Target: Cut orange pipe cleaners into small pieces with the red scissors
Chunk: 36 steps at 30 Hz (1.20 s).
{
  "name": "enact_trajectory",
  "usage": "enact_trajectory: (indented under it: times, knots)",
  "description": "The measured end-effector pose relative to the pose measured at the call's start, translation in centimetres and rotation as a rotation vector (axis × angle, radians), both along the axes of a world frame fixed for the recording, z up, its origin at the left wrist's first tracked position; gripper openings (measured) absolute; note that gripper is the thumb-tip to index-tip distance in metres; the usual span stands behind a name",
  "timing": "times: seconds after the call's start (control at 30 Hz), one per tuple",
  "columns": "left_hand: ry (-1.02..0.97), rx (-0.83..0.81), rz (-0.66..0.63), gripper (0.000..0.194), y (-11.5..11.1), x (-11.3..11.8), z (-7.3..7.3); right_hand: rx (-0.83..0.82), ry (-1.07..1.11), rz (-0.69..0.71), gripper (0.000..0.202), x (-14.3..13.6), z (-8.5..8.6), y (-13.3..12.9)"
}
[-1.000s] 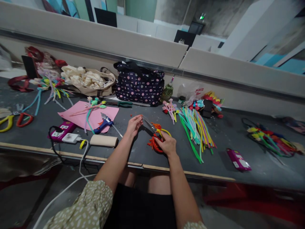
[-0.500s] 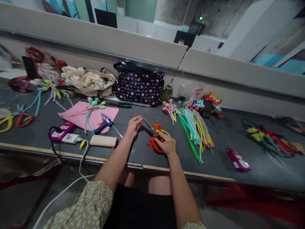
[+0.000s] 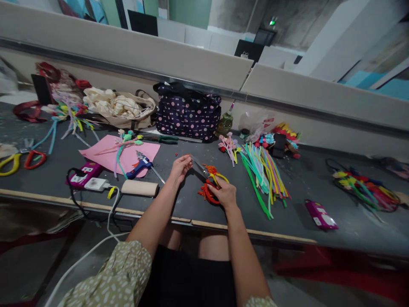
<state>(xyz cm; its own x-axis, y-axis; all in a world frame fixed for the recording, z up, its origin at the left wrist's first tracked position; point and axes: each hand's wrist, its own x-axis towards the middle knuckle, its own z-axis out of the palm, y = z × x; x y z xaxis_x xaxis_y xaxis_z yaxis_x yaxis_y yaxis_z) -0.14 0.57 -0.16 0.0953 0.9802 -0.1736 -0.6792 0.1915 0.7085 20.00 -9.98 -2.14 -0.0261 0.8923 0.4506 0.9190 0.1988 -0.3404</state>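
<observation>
1. In the head view, the right hand (image 3: 225, 194) is grasping the scissors (image 3: 206, 172) by the handles, its fingers curling through them.
2. The left hand (image 3: 181, 168) is pinching its fingers together at the blade tips; what is sitting between them is too small to tell.
3. The scissors are hovering over the tabletop (image 3: 188, 202), with orange-red fuzzy pieces (image 3: 202, 192) lying just beneath and beside them.
4. Work seems to be standing midway: short orange-red pieces are already lying ready, and a pink flower-like cluster (image 3: 228, 147) is showing finished shapes, while a bundle of long fuzzy strips (image 3: 265, 175) is lying whole to the right, apparently awaiting use.
5. Among containers, the beige bag (image 3: 137, 123) is holding cream cloth (image 3: 111, 104); the dark polka-dot bag (image 3: 188, 113) is hiding its contents.
6. The bottle (image 3: 225, 123) is showing green, possibly liquid; the small jar (image 3: 244, 133) is not revealing its contents.
</observation>
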Motion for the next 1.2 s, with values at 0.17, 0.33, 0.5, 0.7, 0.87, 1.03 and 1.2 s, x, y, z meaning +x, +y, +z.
enact_trajectory:
  times: [0.17,0.33,0.5,0.7,0.87,1.03,1.2]
  knots:
    - [0.007,-0.009,0.015,0.028,-0.1,0.0,0.2,-0.03,-0.007,0.009,0.044,-0.1,0.4,-0.1]
    - [0.017,-0.024,0.031,0.026,-0.1,-0.3,0.2,-0.047,-0.025,0.028,0.044,-0.3,0.3,0.1]
    - [0.017,-0.031,0.064,0.025,0.0,-0.5,0.0,-0.003,-0.038,-0.016,0.047,-0.7,0.3,0.4]
    - [0.027,-0.039,0.065,0.023,-0.1,-0.7,0.3,0.011,-0.074,-0.054,0.054,-1.1,0.8,0.7]
    - [0.055,0.004,0.153,0.022,-0.1,-0.8,0.3,0.021,-0.122,-0.085,0.056,-1.2,0.9,0.7]
    - [0.163,0.073,0.321,0.017,0.0,-0.8,0.3,0.089,0.005,-0.238,0.05,-0.7,0.8,0.6]
    - [0.417,0.248,0.125,0.009,-0.9,0.5,0.6,0.132,0.184,-0.392,0.055,-0.3,1.1,0.5]
